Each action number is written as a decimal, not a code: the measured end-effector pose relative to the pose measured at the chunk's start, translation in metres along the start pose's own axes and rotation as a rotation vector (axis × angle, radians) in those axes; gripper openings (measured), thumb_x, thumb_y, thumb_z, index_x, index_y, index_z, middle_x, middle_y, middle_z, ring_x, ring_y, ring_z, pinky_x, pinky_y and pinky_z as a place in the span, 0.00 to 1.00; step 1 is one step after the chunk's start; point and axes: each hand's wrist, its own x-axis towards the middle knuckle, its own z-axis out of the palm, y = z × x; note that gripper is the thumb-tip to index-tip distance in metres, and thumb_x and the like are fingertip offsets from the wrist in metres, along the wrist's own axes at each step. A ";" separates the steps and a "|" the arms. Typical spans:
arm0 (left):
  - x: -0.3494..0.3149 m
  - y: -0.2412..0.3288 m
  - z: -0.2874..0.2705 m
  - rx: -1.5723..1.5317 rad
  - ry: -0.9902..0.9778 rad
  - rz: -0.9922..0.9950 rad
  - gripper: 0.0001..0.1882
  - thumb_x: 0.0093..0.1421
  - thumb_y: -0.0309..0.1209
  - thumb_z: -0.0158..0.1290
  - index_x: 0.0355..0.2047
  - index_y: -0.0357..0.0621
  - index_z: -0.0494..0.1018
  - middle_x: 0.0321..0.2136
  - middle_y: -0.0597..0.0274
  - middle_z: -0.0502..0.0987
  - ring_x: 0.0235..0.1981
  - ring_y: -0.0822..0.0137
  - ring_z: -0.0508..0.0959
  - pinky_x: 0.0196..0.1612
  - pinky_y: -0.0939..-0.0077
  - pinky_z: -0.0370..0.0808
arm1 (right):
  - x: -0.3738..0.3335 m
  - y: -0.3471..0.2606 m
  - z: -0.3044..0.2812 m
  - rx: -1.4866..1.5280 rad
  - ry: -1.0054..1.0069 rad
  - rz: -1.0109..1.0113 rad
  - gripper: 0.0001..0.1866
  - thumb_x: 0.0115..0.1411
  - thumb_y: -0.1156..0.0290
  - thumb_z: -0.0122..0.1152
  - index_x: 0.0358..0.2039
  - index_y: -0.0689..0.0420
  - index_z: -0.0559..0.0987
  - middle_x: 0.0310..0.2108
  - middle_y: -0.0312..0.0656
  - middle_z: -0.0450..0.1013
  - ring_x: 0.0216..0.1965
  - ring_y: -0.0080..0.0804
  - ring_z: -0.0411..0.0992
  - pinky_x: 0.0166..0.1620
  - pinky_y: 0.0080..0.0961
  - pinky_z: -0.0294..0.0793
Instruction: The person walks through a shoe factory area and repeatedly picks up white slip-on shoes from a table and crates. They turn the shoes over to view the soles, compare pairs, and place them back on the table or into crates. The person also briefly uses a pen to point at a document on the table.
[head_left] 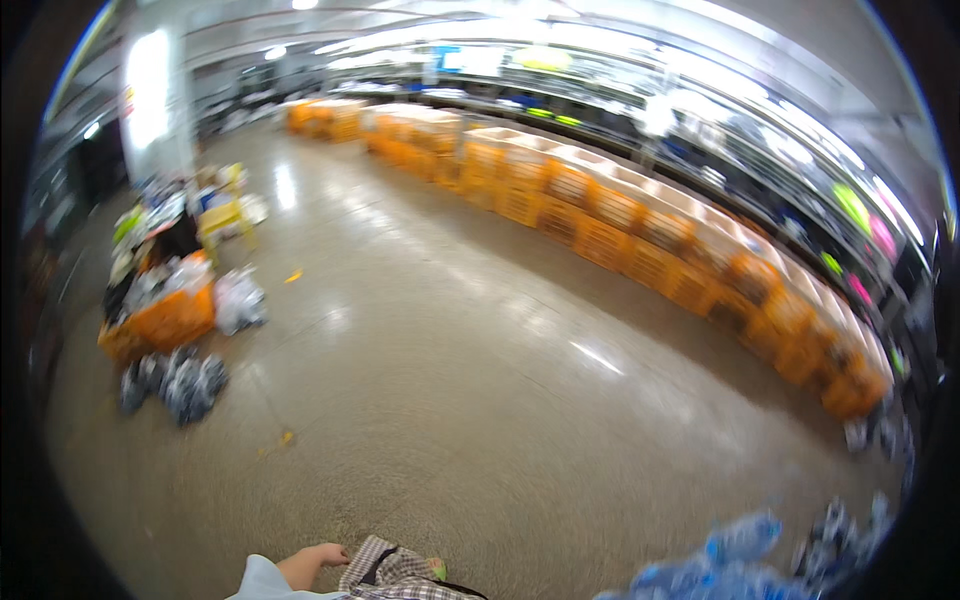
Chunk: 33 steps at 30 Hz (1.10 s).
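My left hand (331,553) hangs low at the bottom edge, its bare forearm coming out of a pale blue sleeve (268,578). The fingers look loosely curled together, with nothing visible in them, though the picture is slightly blurred. Close by its right side is brown-and-white checked cloth (378,563) with a dark strap across it, and a bit of green shows past the cloth. No part of my right hand comes into the picture.
Stacked orange crates (600,240) with pale liners run in a long curved row along shelving (640,100). At left, bags fill an orange crate (175,320) near a yellow stool (228,217); dark bags (180,385) lie before it. Blue plastic bags (715,565) sit at lower right.
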 end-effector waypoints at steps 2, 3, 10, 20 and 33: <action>-0.003 -0.014 -0.022 -0.229 -0.043 -0.111 0.21 0.55 0.45 0.51 0.43 0.45 0.77 0.37 0.55 0.79 0.35 0.60 0.79 0.40 0.68 0.76 | 0.090 -0.044 -0.023 -0.154 0.105 -0.151 0.21 0.55 0.61 0.54 0.45 0.62 0.75 0.39 0.56 0.74 0.42 0.49 0.72 0.45 0.39 0.70; -0.002 -0.015 -0.042 -0.294 -0.005 -0.084 0.21 0.55 0.45 0.52 0.42 0.44 0.77 0.36 0.54 0.79 0.35 0.60 0.79 0.39 0.68 0.76 | 0.130 -0.073 -0.035 -0.193 0.075 -0.191 0.21 0.54 0.62 0.53 0.45 0.62 0.75 0.39 0.56 0.74 0.42 0.49 0.72 0.45 0.39 0.71; 0.105 0.048 -0.276 -0.563 0.386 0.200 0.23 0.58 0.42 0.52 0.48 0.39 0.71 0.41 0.52 0.77 0.42 0.60 0.78 0.45 0.66 0.73 | 0.315 -0.346 -0.109 -0.363 -0.192 -0.340 0.19 0.53 0.64 0.53 0.42 0.62 0.77 0.40 0.55 0.74 0.42 0.48 0.73 0.45 0.39 0.71; 0.203 0.017 -0.507 -0.493 0.477 0.058 0.20 0.54 0.44 0.51 0.40 0.42 0.75 0.37 0.50 0.79 0.40 0.55 0.78 0.43 0.62 0.73 | 0.638 -0.696 -0.134 -0.774 -0.325 -0.786 0.20 0.53 0.68 0.53 0.45 0.61 0.77 0.43 0.57 0.74 0.47 0.50 0.71 0.49 0.39 0.71; 0.376 -0.112 -0.875 -1.065 0.397 -0.744 0.16 0.52 0.34 0.53 0.37 0.36 0.78 0.35 0.47 0.79 0.36 0.55 0.79 0.38 0.61 0.75 | 0.891 -1.220 -0.167 -0.724 -0.143 -0.550 0.19 0.54 0.66 0.55 0.45 0.62 0.75 0.43 0.53 0.74 0.45 0.49 0.72 0.48 0.40 0.71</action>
